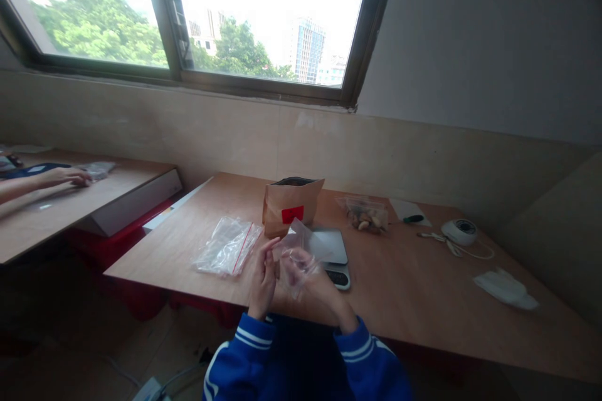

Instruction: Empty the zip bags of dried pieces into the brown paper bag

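A small clear plastic bag (pixel 297 239) is held up between my two hands over the front of the table. My left hand (pixel 263 279) is at its left side, fingers pointing up and closed at the bag's edge. My right hand (pixel 316 282) grips the bag from the right, and its curled fingers show partly through the film. Just behind stands an open brown paper bag (pixel 277 210) with a red label. A white kitchen scale (pixel 333 245) lies beside my right hand, partly covered by the bag. Left of my hands lies a stack of clear zip bags (pixel 223 247).
A clear bag of brownish pieces (pixel 367 218) lies behind the scale. Farther right are a green-handled tool (pixel 412 219) on paper, a white dome camera (pixel 458 233) with its cable and a white packet (pixel 505 288). Another person's hand (pixel 66 177) rests at the left table.
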Available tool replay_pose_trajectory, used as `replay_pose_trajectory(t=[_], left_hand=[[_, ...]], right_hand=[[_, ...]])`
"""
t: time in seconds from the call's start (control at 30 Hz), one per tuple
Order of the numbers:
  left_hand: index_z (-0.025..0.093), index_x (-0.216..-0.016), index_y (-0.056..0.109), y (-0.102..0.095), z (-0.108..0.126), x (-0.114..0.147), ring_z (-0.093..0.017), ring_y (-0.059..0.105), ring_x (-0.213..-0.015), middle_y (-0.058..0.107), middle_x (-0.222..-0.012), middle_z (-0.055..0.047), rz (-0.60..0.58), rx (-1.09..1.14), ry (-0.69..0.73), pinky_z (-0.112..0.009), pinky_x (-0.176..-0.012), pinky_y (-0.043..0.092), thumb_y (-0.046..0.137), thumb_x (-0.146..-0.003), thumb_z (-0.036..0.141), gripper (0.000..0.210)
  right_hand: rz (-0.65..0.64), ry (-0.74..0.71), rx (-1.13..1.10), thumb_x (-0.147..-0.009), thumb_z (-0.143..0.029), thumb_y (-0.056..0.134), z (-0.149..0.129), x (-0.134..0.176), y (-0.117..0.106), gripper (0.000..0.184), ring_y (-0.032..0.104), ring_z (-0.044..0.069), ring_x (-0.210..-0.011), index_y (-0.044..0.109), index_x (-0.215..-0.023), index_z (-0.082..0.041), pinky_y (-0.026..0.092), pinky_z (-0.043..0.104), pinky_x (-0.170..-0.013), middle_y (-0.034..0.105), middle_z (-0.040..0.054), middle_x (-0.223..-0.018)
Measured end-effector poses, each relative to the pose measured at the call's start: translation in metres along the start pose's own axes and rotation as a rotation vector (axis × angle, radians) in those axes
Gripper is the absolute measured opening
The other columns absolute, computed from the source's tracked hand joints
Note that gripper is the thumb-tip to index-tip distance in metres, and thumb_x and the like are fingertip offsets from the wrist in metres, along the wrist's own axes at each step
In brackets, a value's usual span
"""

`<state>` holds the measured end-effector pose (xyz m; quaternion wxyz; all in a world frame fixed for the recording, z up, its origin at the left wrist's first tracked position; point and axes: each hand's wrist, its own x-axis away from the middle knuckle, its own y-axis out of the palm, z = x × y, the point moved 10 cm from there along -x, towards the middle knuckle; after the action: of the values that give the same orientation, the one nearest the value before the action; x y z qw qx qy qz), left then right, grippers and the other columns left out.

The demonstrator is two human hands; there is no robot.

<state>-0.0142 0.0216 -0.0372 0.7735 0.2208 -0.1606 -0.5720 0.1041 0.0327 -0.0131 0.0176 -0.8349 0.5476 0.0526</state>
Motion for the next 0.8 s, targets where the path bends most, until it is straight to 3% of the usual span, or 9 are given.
replay_pose_trajectory(t=[0.2,0.33,0.43,0.5,0.57,0.67,0.8], left_hand=[[0.022,-0.105,0.067,0.009,0.018,0.005,-0.012,0.057,-0.071,0.065,-0.114,-0.008,-0.037,-0.051,0.119,-0.019,-0.059,0.046,0.061,-0.083,0.026,0.024],[0.022,-0.11,0.064,0.014,0.017,0.004,-0.007,0.048,-0.052,0.063,-0.115,-0.009,-0.067,-0.086,0.122,-0.019,-0.043,0.037,0.06,-0.083,0.04,0.033],[0.021,-0.108,0.064,0.012,0.008,0.001,-0.007,0.041,-0.045,0.066,-0.086,-0.005,-0.073,-0.135,0.085,-0.02,-0.04,0.035,0.058,-0.08,0.054,0.044],[0.017,-0.096,0.068,0.01,0.0,-0.003,-0.007,0.036,-0.041,0.054,-0.057,0.001,-0.09,-0.199,0.048,-0.02,-0.04,0.032,0.059,-0.075,0.061,0.049],[0.014,-0.085,0.068,0.004,-0.003,-0.006,-0.007,0.034,-0.04,0.04,-0.045,0.006,-0.089,-0.28,0.04,-0.02,-0.039,0.028,0.06,-0.071,0.065,0.053],[0.014,-0.08,0.068,-0.013,0.003,-0.01,-0.007,0.033,-0.039,0.035,-0.043,0.007,-0.011,-0.318,0.059,-0.019,-0.038,0.025,0.06,-0.07,0.067,0.055],[0.014,-0.088,0.067,-0.046,0.019,-0.008,-0.006,0.029,-0.038,0.037,-0.044,0.008,0.142,-0.275,0.086,-0.018,-0.038,0.024,0.055,-0.077,0.063,0.052]], right_hand=[[-0.053,0.036,0.037,-0.082,-0.052,0.06,0.006,-0.004,0.004,0.037,0.041,0.009,-0.047,0.063,-0.105,-0.023,0.034,0.023,-0.044,0.053,-0.0028,-0.066],[-0.08,0.047,0.008,-0.078,-0.048,0.067,-0.003,-0.002,0.003,0.033,0.043,0.009,-0.052,0.065,-0.098,-0.021,0.036,0.022,-0.047,0.056,-0.0015,-0.072],[-0.051,0.024,0.036,-0.074,-0.044,0.071,-0.002,-0.004,-0.002,0.028,0.049,0.01,-0.057,0.064,-0.087,-0.02,0.042,0.024,-0.053,0.059,-0.0013,-0.073],[-0.03,-0.007,0.051,-0.074,-0.042,0.071,-0.002,-0.004,-0.007,0.026,0.055,0.013,-0.065,0.063,-0.085,-0.02,0.047,0.027,-0.062,0.062,0.0,-0.079],[-0.002,-0.017,0.08,-0.074,-0.041,0.071,-0.003,-0.004,-0.017,0.025,0.059,0.016,-0.074,0.063,-0.086,-0.02,0.049,0.03,-0.069,0.065,0.0015,-0.083],[0.025,-0.023,0.225,-0.076,-0.04,0.069,-0.019,0.0,-0.036,0.023,0.061,0.018,-0.076,0.065,-0.085,-0.019,0.049,0.031,-0.069,0.066,0.0023,-0.081],[0.113,-0.134,0.443,-0.08,-0.039,0.065,-0.075,-0.004,-0.069,0.02,0.06,0.017,-0.074,0.065,-0.085,-0.019,0.047,0.03,-0.068,0.066,0.002,-0.082]])
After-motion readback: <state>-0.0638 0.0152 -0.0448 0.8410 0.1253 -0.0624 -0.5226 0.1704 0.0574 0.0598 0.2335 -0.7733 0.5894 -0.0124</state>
